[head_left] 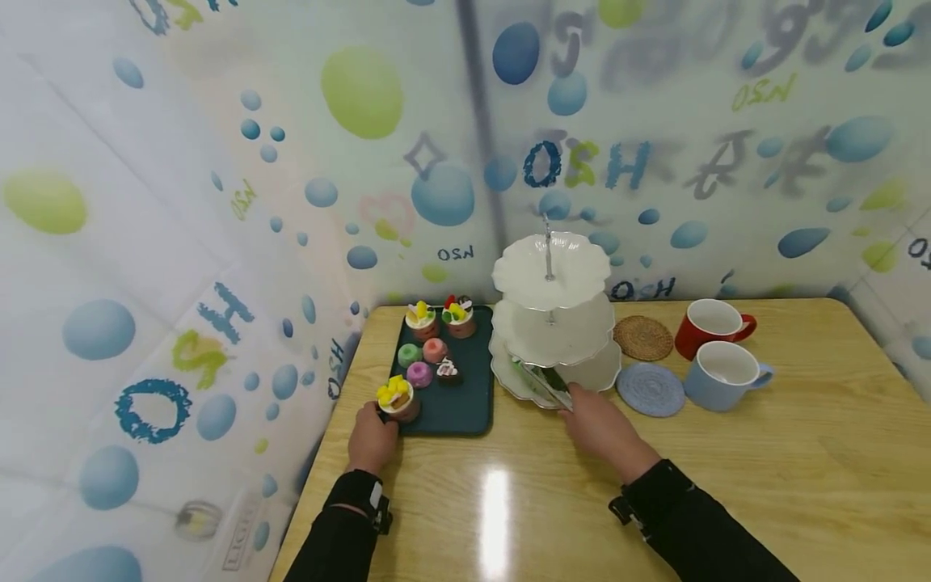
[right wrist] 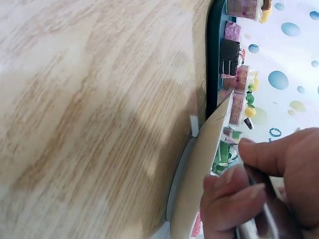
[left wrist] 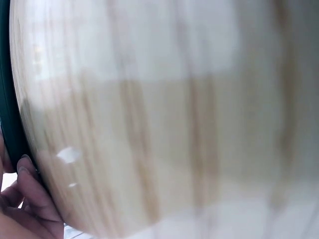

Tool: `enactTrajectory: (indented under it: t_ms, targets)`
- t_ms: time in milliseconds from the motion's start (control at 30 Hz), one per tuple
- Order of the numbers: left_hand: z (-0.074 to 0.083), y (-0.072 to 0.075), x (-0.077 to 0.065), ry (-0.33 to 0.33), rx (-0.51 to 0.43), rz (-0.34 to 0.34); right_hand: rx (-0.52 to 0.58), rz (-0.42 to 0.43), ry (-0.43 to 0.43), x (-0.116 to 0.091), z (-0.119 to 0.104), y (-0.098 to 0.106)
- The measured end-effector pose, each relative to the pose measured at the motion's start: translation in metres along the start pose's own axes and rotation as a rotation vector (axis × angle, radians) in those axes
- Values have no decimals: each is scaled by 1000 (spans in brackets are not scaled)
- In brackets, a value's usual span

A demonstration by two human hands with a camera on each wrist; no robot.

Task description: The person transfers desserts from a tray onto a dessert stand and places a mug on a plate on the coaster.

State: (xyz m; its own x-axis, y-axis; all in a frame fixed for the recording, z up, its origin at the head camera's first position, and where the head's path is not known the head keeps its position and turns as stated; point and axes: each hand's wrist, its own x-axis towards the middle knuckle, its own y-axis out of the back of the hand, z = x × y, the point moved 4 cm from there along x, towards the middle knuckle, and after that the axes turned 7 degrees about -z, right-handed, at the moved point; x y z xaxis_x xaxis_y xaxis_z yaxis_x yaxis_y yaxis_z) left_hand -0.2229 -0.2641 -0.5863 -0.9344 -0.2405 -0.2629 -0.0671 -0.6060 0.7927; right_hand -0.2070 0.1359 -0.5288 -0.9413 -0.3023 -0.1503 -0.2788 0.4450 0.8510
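Patterned walls (head_left: pixel 276 186), wooden table (head_left: pixel 575 493), white tiered stand (head_left: pixel 520 335), dark tray (head_left: pixel 473 400).
Left hand (head_left: pixel 373 440) grips the tray's near-left corner; right hand (head_left: pixel 607 428) curls round metal tongs (head_left: pixel 560 396) at the stand's lowest tier; these are probably light, springy, slippery, best squeezed mid-arm.

The stand's middle plate (head_left: pixel 520 335) hides part of the bottom plate (head_left: pixel 600 376); the green thing (right wrist: pixel 222 158) by the tongs (head_left: pixel 562 396) is too covered and small to name. On the right, the blue mug (head_left: pixel 714 390) hides part of the red mug (head_left: pixel 688 335). The left wrist view blurs the table (left wrist: pixel 164 129) and cuts off the tray (left wrist: pixel 8 99) and left hand (left wrist: pixel 34 201); the right wrist view cuts off the right hand (right wrist: pixel 279 184) and a dessert cup (right wrist: pixel 243 9).
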Motion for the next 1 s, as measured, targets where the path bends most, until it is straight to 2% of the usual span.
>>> enactTrajectory:
  t_ms: [267,400,633,800,1000]
  targets:
    - [-2,2,-5,2,-3,-4,25,-20,-22,-4,2,0]
    - [1,3,-4,9,4,-16,60,-10,-29,-16,-2,6]
    - [4,5,-2,27,3,-35,58,26,-24,-41,-14,10]
    - [5,6,0,29,-3,-28,63,29,9,-48,-26,5]
    - [1,4,1,32,0,-29,84,-1,26,-45,-42,-11]
